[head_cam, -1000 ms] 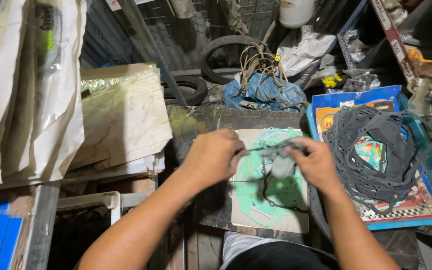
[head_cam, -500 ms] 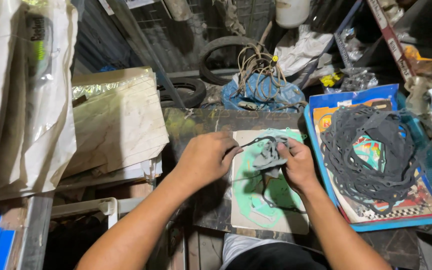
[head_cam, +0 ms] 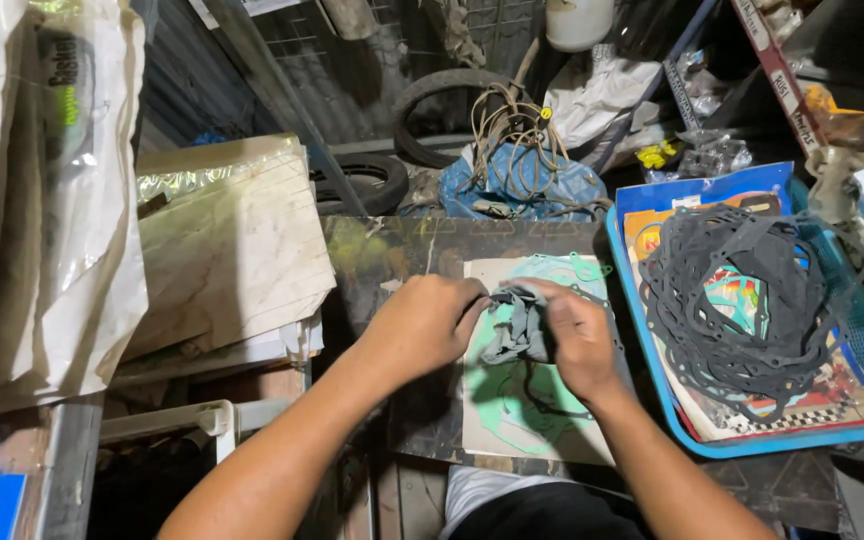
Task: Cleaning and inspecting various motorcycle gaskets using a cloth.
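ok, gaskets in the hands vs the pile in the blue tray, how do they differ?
The hand-held gaskets are a small grey bunch, crumpled between the left hand and right hand; the tray gaskets are a much larger, darker, loose tangle. The hand-held ones hang over a pale card; the tray ones lie untouched in the blue tray. Both are thin, flat, cut-out rings.

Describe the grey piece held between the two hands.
The grey piece is thin, limp and crumpled, like a gasket or a bit of cloth; which one I cannot tell. It hangs in folds between the left hand and the right hand, whose fingers pinch its top. It sits just above a pale card bearing green gasket outlines, and a thin dark loop trails below it onto the card.
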